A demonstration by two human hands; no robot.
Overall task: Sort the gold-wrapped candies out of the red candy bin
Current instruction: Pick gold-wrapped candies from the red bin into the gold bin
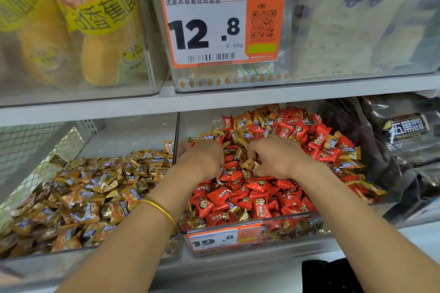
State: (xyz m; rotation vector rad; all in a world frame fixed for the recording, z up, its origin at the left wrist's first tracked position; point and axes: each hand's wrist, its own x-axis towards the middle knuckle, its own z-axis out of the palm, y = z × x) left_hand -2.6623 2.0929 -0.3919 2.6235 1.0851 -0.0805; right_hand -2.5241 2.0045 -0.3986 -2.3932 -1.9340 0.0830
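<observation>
A clear bin (295, 226) on the lower shelf holds a heap of red-wrapped candies (228, 200) mixed with gold-wrapped candies (245, 123). Both hands are down in the middle of that heap. My left hand (202, 159) is curled, fingers pressed into the candies; whether it holds any is hidden. My right hand (273, 154) pinches gold-wrapped candies (250, 164) between thumb and fingers. To the left stands a second clear bin (95, 254) filled with gold-wrapped candies (95, 188).
A clear divider wall (176, 140) separates the two bins. A price tag reading 19.8 (223, 238) hangs on the red bin's front. Dark snack bags (392, 145) lie to the right. The shelf above (238, 100) carries clear boxes and a 12.8 price tag (221, 21).
</observation>
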